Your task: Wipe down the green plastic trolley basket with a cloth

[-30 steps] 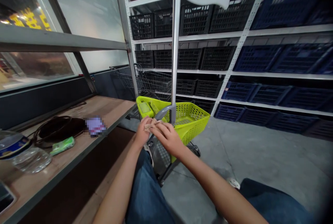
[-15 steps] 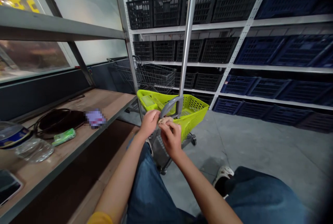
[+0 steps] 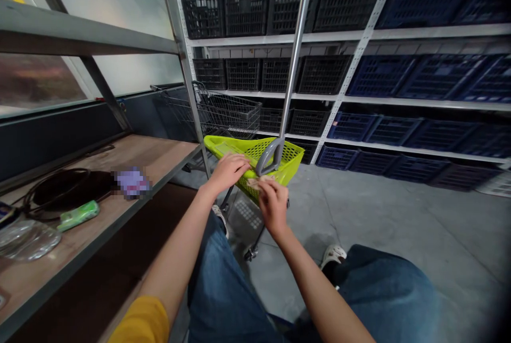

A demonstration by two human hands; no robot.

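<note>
A lime-green plastic shopping cart [image 3: 293, 165] on wheels stands in front of me. My left hand [image 3: 229, 173] lies over its near rim, fingers bent onto the edge. A pale, crumpled cloth [image 3: 257, 182] is pinched in the fingers of my right hand [image 3: 274, 202], pressed against the cart just below the grey handle [image 3: 268, 158]. Part of the cloth is hidden by my fingers. A metal pole [image 3: 297, 50] rises behind the handle.
Left of me is a wooden shelf [image 3: 159, 149] with a green packet [image 3: 79, 215], a clear plastic bottle [image 3: 30, 239] and a dark cable [image 3: 35, 178]. A wire trolley [image 3: 235, 111] stands farther back. Racks hold black crates [image 3: 241, 74] and blue crates [image 3: 379, 74].
My left hand has moved from beside the grey handle onto the cart's rim. My right hand has shifted slightly right and down with the cloth. The view has turned a little.
</note>
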